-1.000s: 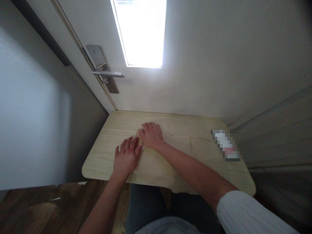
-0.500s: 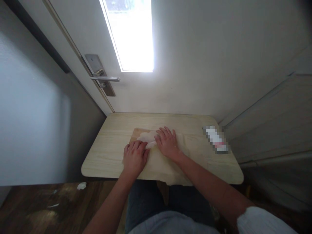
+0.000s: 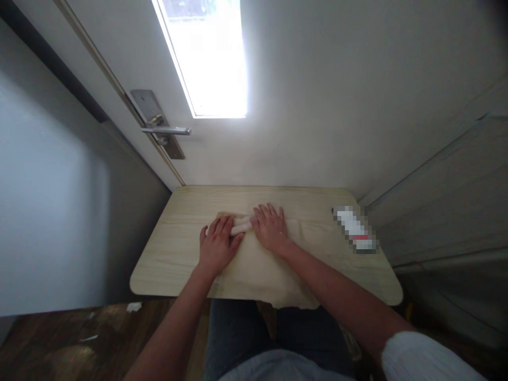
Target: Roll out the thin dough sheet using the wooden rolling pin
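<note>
A thin beige sheet [image 3: 262, 270], which looks like cloth, lies on the small table and hangs over its front edge. Its far part forms a pale roll [image 3: 240, 226] between my hands. My left hand [image 3: 217, 241] is curled over the left end of the roll, with the thumb on the near side. Pressed on the roll's right part is my right hand [image 3: 270, 226], its fingers stretched forward and slightly apart. What lies under both palms is hidden.
The light wood table [image 3: 162, 254] stands against a white door with a metal handle [image 3: 170, 130]. A blurred-out, phone-sized object [image 3: 355, 228] lies on the table's right side. Paper scraps [image 3: 134, 307] are on the floor at the left.
The loose, crumpled far part of the sheet is now a neater, narrow roll. My left hand has moved slightly away from me over it, and the right hand stays almost in place.
</note>
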The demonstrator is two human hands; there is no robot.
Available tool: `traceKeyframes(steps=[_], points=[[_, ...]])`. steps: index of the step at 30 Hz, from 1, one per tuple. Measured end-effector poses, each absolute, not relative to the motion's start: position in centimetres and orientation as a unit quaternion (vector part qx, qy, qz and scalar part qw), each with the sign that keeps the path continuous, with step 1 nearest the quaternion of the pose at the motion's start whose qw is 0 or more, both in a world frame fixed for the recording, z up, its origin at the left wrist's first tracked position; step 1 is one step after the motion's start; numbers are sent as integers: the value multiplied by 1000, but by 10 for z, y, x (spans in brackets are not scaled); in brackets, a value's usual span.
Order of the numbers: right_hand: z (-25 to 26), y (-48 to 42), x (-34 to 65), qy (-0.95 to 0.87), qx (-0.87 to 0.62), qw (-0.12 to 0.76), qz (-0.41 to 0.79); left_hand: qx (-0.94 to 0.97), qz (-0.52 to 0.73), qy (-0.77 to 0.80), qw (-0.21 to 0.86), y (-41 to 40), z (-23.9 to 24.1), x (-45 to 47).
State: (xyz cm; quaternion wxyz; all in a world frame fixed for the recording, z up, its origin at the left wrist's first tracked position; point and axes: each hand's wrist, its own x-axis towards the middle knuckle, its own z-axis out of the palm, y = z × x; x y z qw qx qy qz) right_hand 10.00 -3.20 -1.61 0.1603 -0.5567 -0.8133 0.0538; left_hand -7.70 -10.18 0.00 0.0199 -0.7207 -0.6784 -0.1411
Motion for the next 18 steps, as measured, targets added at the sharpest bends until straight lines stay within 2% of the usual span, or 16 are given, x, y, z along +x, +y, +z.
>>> traceKeyframes(steps=[18], points=[[-9, 20, 70, -808, -565, 161, 30, -706, -94, -702, 7, -43, 3, -98]])
